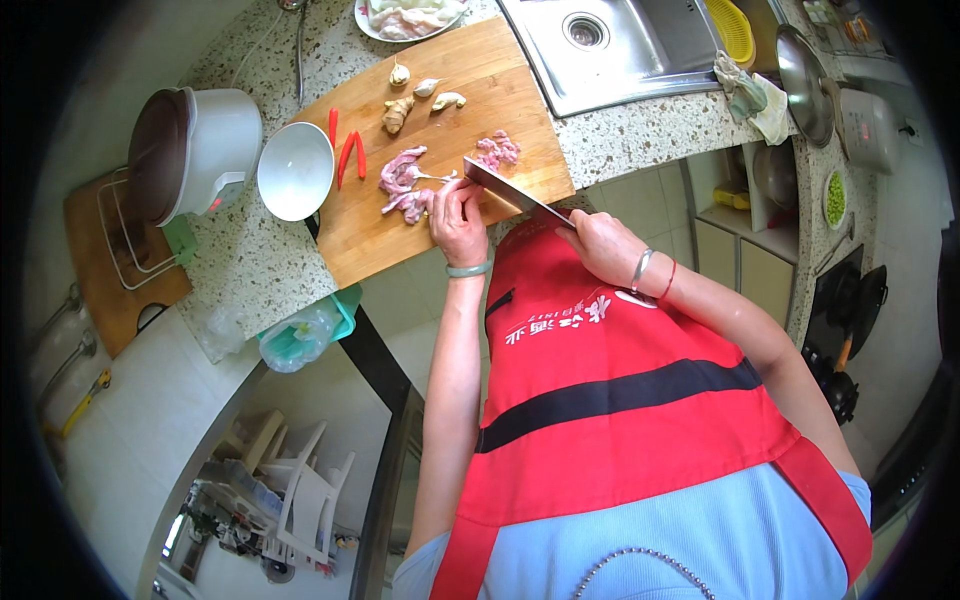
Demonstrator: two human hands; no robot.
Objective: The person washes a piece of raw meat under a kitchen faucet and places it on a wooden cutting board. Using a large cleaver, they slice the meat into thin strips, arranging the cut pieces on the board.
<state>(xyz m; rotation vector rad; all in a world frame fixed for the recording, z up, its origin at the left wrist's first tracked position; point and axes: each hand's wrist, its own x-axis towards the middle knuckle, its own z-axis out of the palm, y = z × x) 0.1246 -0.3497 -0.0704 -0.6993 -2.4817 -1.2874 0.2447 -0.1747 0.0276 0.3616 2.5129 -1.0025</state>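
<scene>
The meat (404, 180) lies on the wooden board (350, 240) at the upper centre of the frame, its larger strips left of the blade and a heap of small pieces (498, 150) above it. The right hand (602, 248) is closed around the handle of the knife (515, 192), whose blade slants up and left across the board. The left hand (460, 222) is narrow, fingers curled at the right edge of the strips, near the blade's tip (whether they pinch any meat cannot be told). Higher on the board sit ginger (397, 114) and garlic (400, 74); red chillies (346, 158) lie toward its left edge, near a white bowl (295, 172). Beyond the bowl, at the upper left, stands a cooker (225, 150). A plate (367, 27) of pale food is at the top edge, and a steel sink (645, 45) is at the upper right. Below the hands spreads a red apron (590, 450) with a black band.
</scene>
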